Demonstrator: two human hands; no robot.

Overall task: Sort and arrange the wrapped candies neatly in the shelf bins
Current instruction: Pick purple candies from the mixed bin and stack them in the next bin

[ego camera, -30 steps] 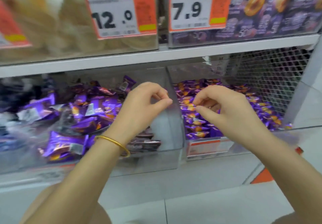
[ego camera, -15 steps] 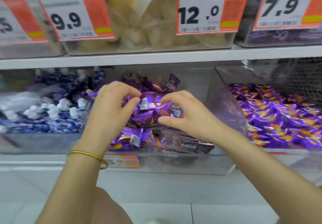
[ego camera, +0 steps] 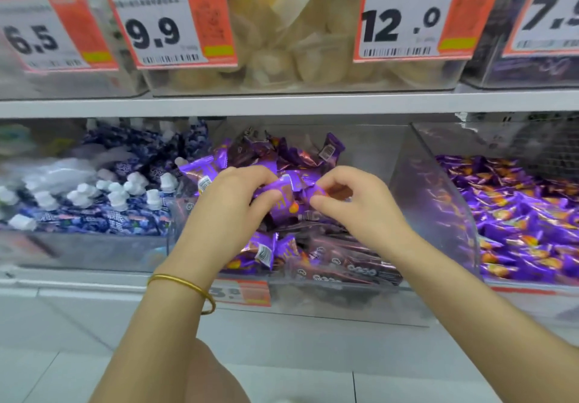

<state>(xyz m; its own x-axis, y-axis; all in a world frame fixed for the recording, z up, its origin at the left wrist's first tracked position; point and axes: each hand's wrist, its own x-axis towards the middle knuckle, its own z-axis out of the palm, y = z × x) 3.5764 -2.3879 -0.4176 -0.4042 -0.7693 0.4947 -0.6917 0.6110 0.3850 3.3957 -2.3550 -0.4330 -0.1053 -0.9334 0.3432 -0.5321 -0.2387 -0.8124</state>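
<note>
A clear middle bin (ego camera: 404,164) on the lower shelf holds a loose heap of purple wrapped candies (ego camera: 300,155), with brown-wrapped bars (ego camera: 344,265) lying at its front. Both hands are inside this bin. My left hand (ego camera: 232,202), gold bangle on the wrist, pinches a purple candy packet (ego camera: 282,188) between thumb and fingers. My right hand (ego camera: 357,205) pinches the same cluster of purple wrappers from the right side. The candies under my palms are hidden.
The right bin (ego camera: 463,265) is full of small purple-and-orange candies (ego camera: 517,214). The left bin holds blue pouches with white caps (ego camera: 119,202). Upper shelf bins carry price tags 6.5, 9.9, 12.0 (ego camera: 407,17) and pale packets. A white shelf edge (ego camera: 282,105) runs above; tiled floor below.
The view swung left, from the right bin to the middle bin. Both hands moved into the middle bin and closed on purple wrappers.
</note>
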